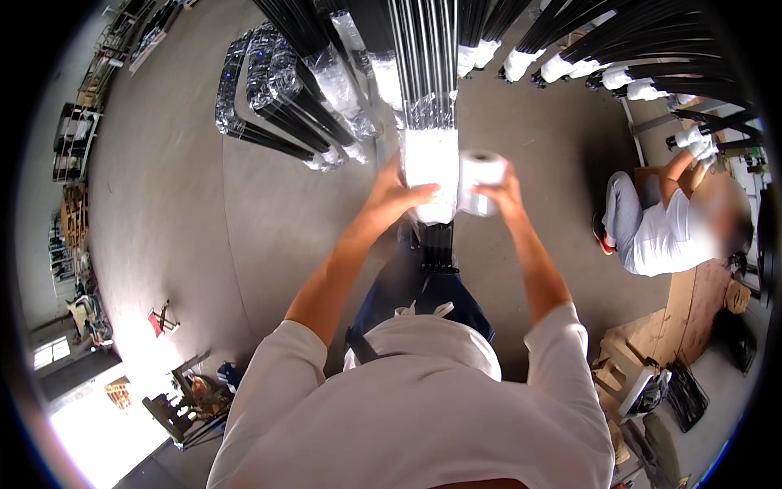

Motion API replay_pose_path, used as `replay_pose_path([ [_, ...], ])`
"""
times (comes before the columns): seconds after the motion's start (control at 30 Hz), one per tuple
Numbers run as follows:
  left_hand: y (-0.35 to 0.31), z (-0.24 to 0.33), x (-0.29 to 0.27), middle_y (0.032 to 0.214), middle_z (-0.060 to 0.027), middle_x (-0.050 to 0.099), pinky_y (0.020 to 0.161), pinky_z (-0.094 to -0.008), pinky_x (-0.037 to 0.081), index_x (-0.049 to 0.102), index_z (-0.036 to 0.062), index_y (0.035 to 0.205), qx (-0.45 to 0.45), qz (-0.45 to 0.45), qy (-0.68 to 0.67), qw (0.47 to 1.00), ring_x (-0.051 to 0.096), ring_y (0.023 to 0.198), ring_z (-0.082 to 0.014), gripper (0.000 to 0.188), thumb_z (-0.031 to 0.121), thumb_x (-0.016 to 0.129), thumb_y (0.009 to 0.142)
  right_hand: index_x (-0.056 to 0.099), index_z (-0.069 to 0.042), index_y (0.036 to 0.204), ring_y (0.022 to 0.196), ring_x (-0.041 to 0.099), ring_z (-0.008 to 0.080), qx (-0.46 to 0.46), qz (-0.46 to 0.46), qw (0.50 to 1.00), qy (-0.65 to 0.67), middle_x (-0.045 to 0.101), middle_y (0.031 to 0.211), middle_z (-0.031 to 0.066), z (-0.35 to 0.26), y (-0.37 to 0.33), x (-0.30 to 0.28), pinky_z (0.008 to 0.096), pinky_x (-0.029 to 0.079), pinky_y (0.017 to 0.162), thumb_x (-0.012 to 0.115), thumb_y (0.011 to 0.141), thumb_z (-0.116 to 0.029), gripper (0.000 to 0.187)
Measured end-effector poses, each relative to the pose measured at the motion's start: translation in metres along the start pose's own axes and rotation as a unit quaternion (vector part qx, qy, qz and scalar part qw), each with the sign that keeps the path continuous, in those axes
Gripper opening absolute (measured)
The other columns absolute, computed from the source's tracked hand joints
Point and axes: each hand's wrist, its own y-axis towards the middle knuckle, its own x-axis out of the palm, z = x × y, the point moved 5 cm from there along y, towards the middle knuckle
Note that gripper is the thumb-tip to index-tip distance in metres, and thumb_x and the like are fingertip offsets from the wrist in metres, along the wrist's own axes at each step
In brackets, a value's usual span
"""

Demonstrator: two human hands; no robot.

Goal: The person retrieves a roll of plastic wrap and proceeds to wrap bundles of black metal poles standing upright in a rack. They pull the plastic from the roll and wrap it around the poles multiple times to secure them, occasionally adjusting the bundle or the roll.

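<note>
A bundle of long black tubes [423, 49] runs from the top of the head view toward me. White film [430, 163] is wrapped round it near its close end, with bare black ends [436, 240] sticking out below. My left hand [397, 196] grips the wrapped part from the left, thumb across the top and the other fingers hidden behind. On the right side, my right hand [503, 191] is closed round a roll of white stretch film [481, 181], held right beside the bundle. The roll is slightly blurred, and I cannot see where its film meets the wrap.
Other black tube bundles with wrapped ends [562, 67] fan out at the upper right. Bent black frames in film [273, 90] stand to the left. At the right a co-worker [668, 220] crouches by another bundle; a beige stool [623, 371] stands nearer, by flattened cardboard [688, 314].
</note>
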Motion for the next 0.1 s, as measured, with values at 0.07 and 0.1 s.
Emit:
replay_pose_path([
  [0.07,-0.005,-0.003,0.0,0.103,-0.0074,0.053,0.081,-0.0283,0.041,0.042,-0.0008,0.117,-0.036,0.026,0.016,0.999,0.05,0.094,-0.0148,0.052,0.017,0.064,0.073,0.048,-0.001,0.113,0.093,0.054,0.0184,-0.153,-0.234,0.944,0.175,0.056,0.102,0.0083,-0.012,0.011,0.075,0.0306,0.046,0.079,0.063,0.074,-0.013,0.044],
  [0.1,-0.007,-0.002,0.0,0.105,-0.0075,0.052,0.082,-0.0285,0.04,0.04,-0.0006,0.119,-0.036,0.041,0.027,0.998,0.049,0.096,-0.0148,0.054,0.017,0.063,0.074,0.048,-0.001,0.113,0.093,0.054,0.0184,-0.149,-0.247,0.941,0.179,0.056,0.102,0.0083,-0.009,0.012,0.083,0.0306,0.046,0.079,0.063,0.074,-0.013,0.044],
])
